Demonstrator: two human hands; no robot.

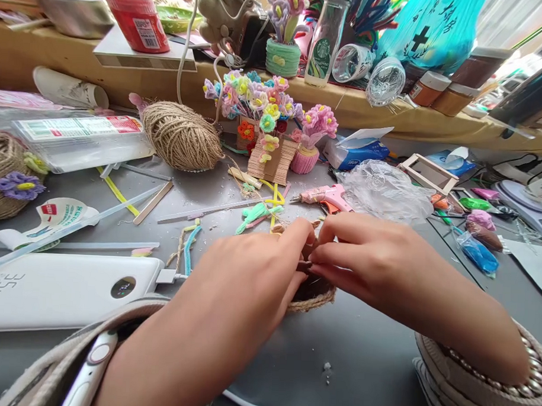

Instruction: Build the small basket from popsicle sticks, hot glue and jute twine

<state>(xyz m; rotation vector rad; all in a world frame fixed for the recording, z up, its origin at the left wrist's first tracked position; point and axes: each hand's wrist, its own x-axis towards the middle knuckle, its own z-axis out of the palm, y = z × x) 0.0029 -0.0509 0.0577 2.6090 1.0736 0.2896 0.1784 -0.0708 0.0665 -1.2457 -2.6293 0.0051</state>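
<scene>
Left hand [232, 296], right hand [375, 266] pinching twine basket [314, 296]; Starbucks bottle [326, 42] behind.

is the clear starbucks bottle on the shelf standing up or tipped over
Upright. The Starbucks bottle stands on its base on the wooden shelf, neck up, beside a clear jar that lies on its side.

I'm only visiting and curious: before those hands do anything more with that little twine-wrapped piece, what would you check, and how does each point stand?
1. Both hands on the twine-wrapped piece: left hand and right hand meet over it: ok.
2. Piece resting on the table: ok.
3. What the fingertips pinch: hidden, cannot tell.
4. Glue gun lies apart from the hands: ok.
5. Jute twine ball lies beyond the hands, untouched: ok.
6. Work area free of scraps: pipe-cleaner offcuts close by: not ok.
</scene>
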